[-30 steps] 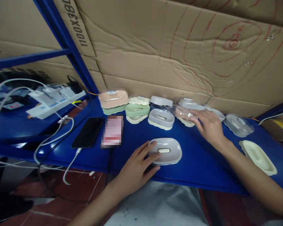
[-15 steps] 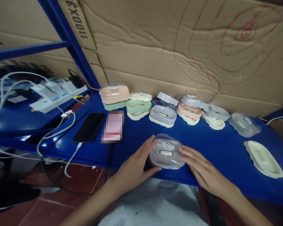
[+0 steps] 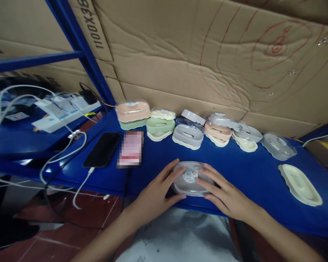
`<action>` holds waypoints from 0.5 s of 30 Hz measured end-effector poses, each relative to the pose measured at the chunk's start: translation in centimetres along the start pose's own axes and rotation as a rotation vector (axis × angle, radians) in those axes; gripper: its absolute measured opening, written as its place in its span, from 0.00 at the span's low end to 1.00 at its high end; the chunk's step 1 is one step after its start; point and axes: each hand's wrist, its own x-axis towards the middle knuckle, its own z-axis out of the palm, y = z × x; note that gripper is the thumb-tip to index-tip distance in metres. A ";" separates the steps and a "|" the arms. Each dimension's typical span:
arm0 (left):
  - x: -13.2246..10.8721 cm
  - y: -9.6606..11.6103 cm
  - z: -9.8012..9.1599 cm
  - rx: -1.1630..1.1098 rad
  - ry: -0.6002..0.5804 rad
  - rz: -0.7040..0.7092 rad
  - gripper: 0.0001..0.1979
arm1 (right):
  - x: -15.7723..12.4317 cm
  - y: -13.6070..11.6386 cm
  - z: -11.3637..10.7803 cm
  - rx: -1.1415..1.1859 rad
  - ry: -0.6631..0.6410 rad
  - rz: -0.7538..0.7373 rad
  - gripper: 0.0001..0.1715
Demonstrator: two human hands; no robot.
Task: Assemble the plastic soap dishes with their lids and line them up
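A grey oval box under a clear lid [image 3: 192,178] with a round white label lies near the table's front edge. My left hand [image 3: 162,187] holds its left side, fingertips on the lid and thumb at the front. On the right side, my right hand [image 3: 224,189] grips the same box with its fingers on the lid. Behind stand a peach dish [image 3: 133,111], a green dish [image 3: 160,125], a grey dish [image 3: 188,135] and another peach dish [image 3: 218,131], on or beside cream pieces. A cream tray [image 3: 300,185] lies at the right.
A black phone [image 3: 101,150] and a phone with a blurred screen [image 3: 130,149] lie at left. A white power strip [image 3: 62,114] with cables is farther left. Blue shelf posts and a cardboard wall [image 3: 164,51] stand behind the blue table [image 3: 251,189].
The clear lid's label has shifted left and down, and the lid sits straighter over the grey box. My right hand has moved left, its fingers spread over the lid. The view has shifted slightly.
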 end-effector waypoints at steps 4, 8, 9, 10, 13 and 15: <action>0.0 0.0 0.0 0.013 -0.001 -0.002 0.42 | -0.1 0.1 -0.2 0.005 -0.010 0.005 0.35; 0.0 -0.1 0.0 0.012 0.003 0.017 0.43 | -0.1 0.1 -0.2 0.017 -0.015 0.027 0.35; 0.0 -0.1 0.0 0.009 0.004 0.021 0.43 | -0.1 0.1 -0.3 0.020 -0.018 0.030 0.35; 0.1 -0.1 0.0 0.007 0.004 0.022 0.43 | -0.1 0.1 -0.3 0.023 -0.022 0.033 0.35; 0.1 -0.2 -0.1 0.006 -0.005 0.010 0.43 | 0.0 0.1 -0.4 0.021 -0.033 0.049 0.34; 0.1 -0.1 -0.1 0.004 -0.012 0.003 0.43 | 0.0 -0.1 -0.3 -0.010 -0.013 0.035 0.33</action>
